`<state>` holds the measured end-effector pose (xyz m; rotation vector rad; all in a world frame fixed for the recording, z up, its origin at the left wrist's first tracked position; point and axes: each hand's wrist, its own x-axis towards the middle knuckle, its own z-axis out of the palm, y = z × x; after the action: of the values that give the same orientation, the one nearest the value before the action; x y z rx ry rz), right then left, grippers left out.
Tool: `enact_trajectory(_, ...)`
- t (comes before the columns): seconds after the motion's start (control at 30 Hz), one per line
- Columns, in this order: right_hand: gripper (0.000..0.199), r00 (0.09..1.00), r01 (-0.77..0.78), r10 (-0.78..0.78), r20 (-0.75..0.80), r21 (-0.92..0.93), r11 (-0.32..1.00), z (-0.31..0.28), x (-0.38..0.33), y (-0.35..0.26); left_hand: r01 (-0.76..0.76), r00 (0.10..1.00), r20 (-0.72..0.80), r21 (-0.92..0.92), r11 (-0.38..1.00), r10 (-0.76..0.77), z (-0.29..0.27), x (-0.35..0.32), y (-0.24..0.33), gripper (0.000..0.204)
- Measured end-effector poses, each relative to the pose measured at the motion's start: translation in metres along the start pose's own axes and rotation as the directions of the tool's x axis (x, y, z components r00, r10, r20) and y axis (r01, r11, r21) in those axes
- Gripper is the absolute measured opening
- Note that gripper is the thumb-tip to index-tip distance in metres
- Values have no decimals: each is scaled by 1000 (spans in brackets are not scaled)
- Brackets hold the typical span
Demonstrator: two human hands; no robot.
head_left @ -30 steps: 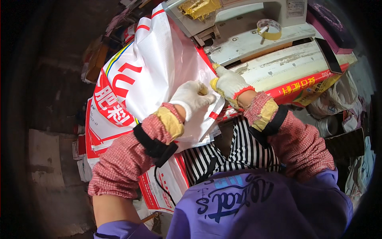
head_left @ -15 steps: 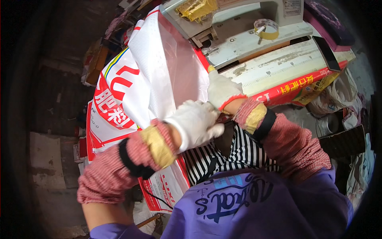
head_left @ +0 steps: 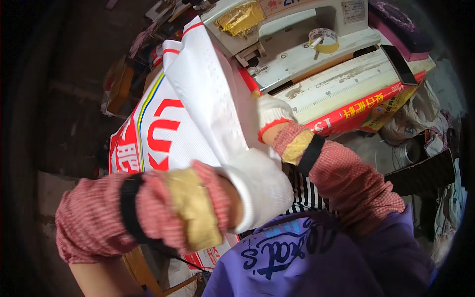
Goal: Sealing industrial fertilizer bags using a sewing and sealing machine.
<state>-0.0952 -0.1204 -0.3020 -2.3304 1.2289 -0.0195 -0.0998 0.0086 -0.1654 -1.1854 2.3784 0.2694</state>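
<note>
A large white woven plastic sack (head_left: 193,109) with red print and a blue and yellow stripe spreads left of the sewing machine (head_left: 287,59). My left hand (head_left: 264,183), in a white knit glove, is at the sack's near edge, close to my body. Motion smears it and its fingers are hidden. Farther off, my right hand (head_left: 274,111), also gloved, closes on the sack's red-edged side beside the machine bed. Its fingertips are blurred against the edge.
On the machine lie a yellow tape roll (head_left: 324,40) and a dark phone (head_left: 399,64). A purple box (head_left: 398,29) stands behind at the right. A red and yellow printed strip (head_left: 366,106) covers the machine table's front edge. Plastic bags (head_left: 410,119) hang at the right.
My left hand has come up and slightly right, looking larger. The sack's near part has risen and folded over with it. My right hand has shifted a little left and toward me.
</note>
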Motion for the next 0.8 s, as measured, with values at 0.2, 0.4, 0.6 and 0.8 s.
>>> enact_trajectory(0.2,27,974,212,-195,-117,160,964,-9,55,6,192,981,-8,97,977,-192,12,42,-72,9)
enact_trajectory(0.4,16,887,-404,-371,274,851,-336,-11,62,25,464,882,32,115,878,-470,32,62,-176,15)
enact_trajectory(0.6,62,957,93,-288,43,892,443,-11,46,11,764,640,-200,60,642,-742,42,69,-258,18)
enact_trajectory(0.8,49,781,596,-532,-327,137,791,-13,46,-21,622,783,-141,172,764,-606,44,-36,-177,6)
